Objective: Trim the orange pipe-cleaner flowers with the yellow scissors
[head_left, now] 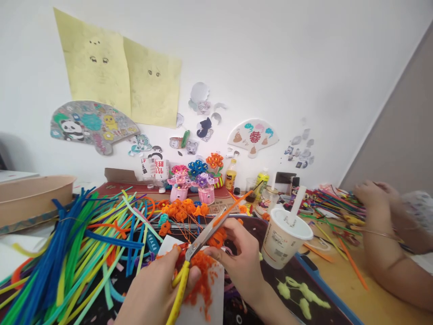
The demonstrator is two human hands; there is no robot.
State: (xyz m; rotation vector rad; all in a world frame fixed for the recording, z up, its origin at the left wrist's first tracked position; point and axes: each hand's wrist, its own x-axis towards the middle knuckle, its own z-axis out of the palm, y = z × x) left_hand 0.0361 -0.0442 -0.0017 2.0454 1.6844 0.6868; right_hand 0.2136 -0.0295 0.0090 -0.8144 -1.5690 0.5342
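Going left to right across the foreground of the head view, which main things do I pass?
Bundle of blue fuzzy stems → left hand, gripping yellow-handled scissors → right hand → lidded cup with a straw → another person's forearm.

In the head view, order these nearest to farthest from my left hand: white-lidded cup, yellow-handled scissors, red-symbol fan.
1. Yellow-handled scissors: held in your left hand.
2. White-lidded cup: to the right, past your right hand.
3. Red-symbol fan: up on the wall, farthest back.
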